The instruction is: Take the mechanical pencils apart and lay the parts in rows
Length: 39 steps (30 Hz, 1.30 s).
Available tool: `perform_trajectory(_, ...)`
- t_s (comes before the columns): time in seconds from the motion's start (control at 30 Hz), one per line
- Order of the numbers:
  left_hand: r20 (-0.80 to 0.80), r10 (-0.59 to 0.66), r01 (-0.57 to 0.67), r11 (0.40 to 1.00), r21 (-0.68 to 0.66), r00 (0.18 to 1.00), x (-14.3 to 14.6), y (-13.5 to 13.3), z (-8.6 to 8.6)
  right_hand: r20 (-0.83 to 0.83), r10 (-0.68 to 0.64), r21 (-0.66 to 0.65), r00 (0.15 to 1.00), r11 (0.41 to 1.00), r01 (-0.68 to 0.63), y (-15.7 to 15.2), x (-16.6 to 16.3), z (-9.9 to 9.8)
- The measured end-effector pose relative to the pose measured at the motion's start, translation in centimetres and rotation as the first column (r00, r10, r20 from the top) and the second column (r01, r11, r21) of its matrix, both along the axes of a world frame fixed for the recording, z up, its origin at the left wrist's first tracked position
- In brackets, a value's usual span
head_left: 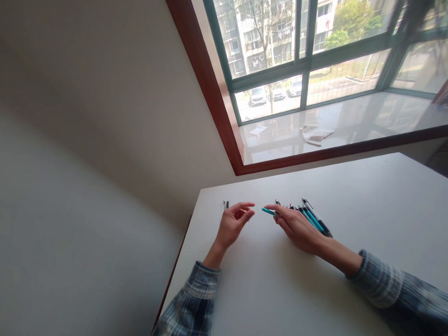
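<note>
Over the white worktop (377,207), near its far left corner, I had both hands up and facing each other, a small gap between them! Right hand (297,228) first: its grip was pinched, fingertips against thumb, and yes, it had hold of a turquoise pen (268,210), the bright end jutting out toward the other side. Across to the left hand (233,226): thumb and fingers curved and parted, a loose grip, and I saw nothing in it. That pen hung in the space between, nearer the right, clear of the left fingertips.

Just beyond the right hand, partly covered by it, lay a row of pens (311,219), turquoise, black and white, slanting side by side. Behind the left hand, two more poked out: a black-ended pen (227,204) and a pale pen (223,207) beside it, their lower parts hidden from me. Further back, below the window (265,37), a crumpled cloth (315,135) rested on the glossy sill (276,149).
</note>
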<state>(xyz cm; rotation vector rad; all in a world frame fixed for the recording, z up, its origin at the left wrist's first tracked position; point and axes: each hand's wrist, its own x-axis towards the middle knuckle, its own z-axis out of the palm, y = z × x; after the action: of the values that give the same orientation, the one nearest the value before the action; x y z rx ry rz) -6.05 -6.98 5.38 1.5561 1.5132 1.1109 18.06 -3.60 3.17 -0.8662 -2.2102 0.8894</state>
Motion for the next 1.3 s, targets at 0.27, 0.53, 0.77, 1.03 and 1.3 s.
perform_trajectory(0.27, 0.256, -0.026, 0.051, 0.995, -0.090, 0.966, 2.1, -0.3, -1.5, -0.039, -0.037, -0.025, 0.999, 0.999, 0.036, 0.3, -0.2, -0.7)
perform_trajectory(0.53, 0.352, -0.012, 0.086, 0.977, -0.195, 0.936, 2.2, -0.3, -2.3, -0.145, -0.054, -0.163, 0.988, 0.986, 0.030, -0.1, -0.3, -0.2)
perform_trajectory(0.77, 0.508, 0.014, 0.173, 0.932, -0.318, 0.862, 2.4, -1.0, -2.9, -0.465, -0.175, -0.443, 0.868, 0.895, -0.056, 0.4, -0.7, -0.5)
perform_trajectory(1.03, 0.548, 0.058, 0.166, 0.922, -0.351, 0.835, 3.0, -1.1, -3.0, -0.551, -0.225, -0.454, 0.804, 0.889, -0.063, 0.5, -0.7, -0.5)
perform_trajectory(1.3, 0.524, 0.058, 0.129, 0.941, -0.313, 0.850, 2.2, -1.1, -1.3, -0.564, -0.285, -0.456, 0.775, 0.890, -0.004, 0.5, -0.5, -0.1)
